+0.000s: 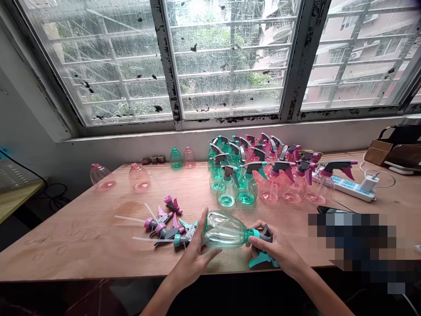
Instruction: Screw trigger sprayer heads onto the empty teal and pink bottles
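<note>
A clear green spray bottle [224, 229] lies sideways in the air between my hands, above the table's front edge. My left hand [199, 250] is closed around its base end. At the neck, the fingers of my right hand [269, 245] grip the teal collar and dark spray head [263, 235], whose teal trigger [261, 259] points down. The head sits against the bottle's mouth, and a tube shows faintly inside. Left of my left hand lie loose spray heads: a teal-collared one [182, 239] and several pink-collared ones [164, 229], with thin white tubes sticking out.
Several green spray bottles [226, 193] and pink spray bottles [270, 188] stand grouped at the back. Headless pink bottles [140, 177] and a green one [176, 159] stand further left. A power strip [353, 188] and a dark phone-like object [335, 210] lie right.
</note>
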The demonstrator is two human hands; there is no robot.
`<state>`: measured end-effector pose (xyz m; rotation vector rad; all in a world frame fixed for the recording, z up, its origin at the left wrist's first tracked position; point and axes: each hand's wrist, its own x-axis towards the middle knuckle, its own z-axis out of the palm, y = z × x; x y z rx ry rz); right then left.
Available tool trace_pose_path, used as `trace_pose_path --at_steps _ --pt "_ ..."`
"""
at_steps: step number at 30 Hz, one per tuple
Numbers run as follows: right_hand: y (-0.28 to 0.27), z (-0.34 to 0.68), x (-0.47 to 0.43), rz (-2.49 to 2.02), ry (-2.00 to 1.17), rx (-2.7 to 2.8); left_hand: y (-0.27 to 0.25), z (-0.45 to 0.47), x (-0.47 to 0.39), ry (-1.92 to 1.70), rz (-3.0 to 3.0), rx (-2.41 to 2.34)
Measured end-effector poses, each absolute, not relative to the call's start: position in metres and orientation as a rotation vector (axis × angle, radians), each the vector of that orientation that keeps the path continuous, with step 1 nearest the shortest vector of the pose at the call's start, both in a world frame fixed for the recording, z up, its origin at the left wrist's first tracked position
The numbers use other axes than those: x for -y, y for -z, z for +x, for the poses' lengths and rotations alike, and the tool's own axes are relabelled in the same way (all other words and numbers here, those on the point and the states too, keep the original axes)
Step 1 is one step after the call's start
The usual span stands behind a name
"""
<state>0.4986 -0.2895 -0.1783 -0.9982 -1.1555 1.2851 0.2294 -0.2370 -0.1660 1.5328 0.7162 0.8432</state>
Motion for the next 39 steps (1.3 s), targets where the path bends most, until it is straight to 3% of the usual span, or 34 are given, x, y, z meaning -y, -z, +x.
trace_pose_path --at_steps 39 --pt "0.1751 0.4969 0.291 -1.057 -1.245 1.156 0.1672 0.2287 0.2369 -0.828 1.544 -0.724"
